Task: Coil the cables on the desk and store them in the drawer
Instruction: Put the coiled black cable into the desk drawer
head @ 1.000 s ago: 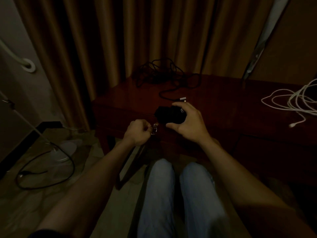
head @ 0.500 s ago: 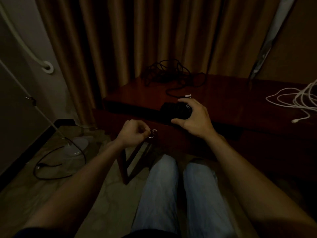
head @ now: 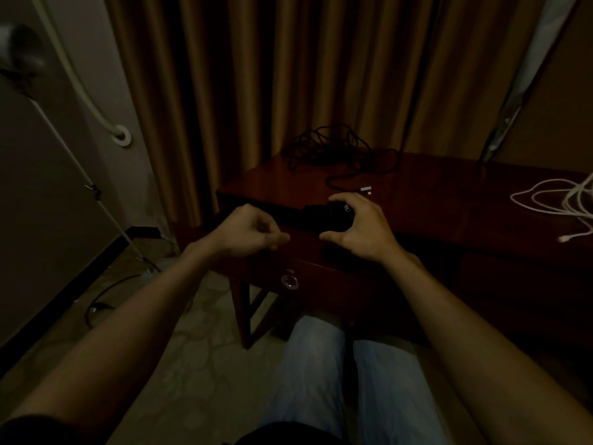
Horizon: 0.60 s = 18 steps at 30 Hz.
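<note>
Over the drawer's left corner, the left hand [head: 247,232] hovers with its fingers curled in and thumb against forefinger; nothing shows in its grip. Below it the ring pull [head: 289,281] hangs free on the drawer [head: 321,271], which looks drawn out from under the bench [head: 449,203], likely to make room for what comes next. The right hand [head: 362,229] wraps round a coiled black cable [head: 324,215], clamping the loops so they cannot spring apart, and holds it at the bench's front edge above the dark gap, seemingly ready to drop in. Behind, a tangled black cable [head: 333,149] lies by the curtain, uncoiled. Far right, a white cable [head: 552,200] sprawls loose.
</note>
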Tool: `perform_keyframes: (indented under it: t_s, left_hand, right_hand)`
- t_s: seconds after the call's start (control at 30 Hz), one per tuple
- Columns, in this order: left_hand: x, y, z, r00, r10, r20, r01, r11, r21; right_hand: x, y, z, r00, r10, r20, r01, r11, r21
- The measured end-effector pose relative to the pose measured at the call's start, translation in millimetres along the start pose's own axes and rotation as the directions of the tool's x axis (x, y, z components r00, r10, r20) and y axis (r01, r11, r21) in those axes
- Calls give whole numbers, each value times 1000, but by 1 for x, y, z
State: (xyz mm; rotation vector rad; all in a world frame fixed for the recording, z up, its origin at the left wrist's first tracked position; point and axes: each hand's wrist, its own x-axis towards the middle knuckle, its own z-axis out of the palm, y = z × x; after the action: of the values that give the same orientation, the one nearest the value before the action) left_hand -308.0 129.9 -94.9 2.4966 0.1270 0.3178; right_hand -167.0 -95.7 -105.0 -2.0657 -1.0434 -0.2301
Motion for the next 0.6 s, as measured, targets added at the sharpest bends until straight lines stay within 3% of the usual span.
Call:
perform_keyframes:
  t_s: [0.1, 0.3, 0.6]
  left_hand:
    - [19, 4, -6, 998, 23, -60, -19, 997, 68]
    - [51, -22, -8, 998, 22, 62, -29, 994, 107]
    - [64, -81, -15, 979, -149, 140, 103, 951, 291]
  right_hand:
    - [8, -5, 7, 999, 15, 44, -15, 1000, 13]
    - [42, -17, 38, 988, -33, 151, 26, 998, 48]
    - [84, -5, 90, 906, -26, 422, 47, 998, -40]
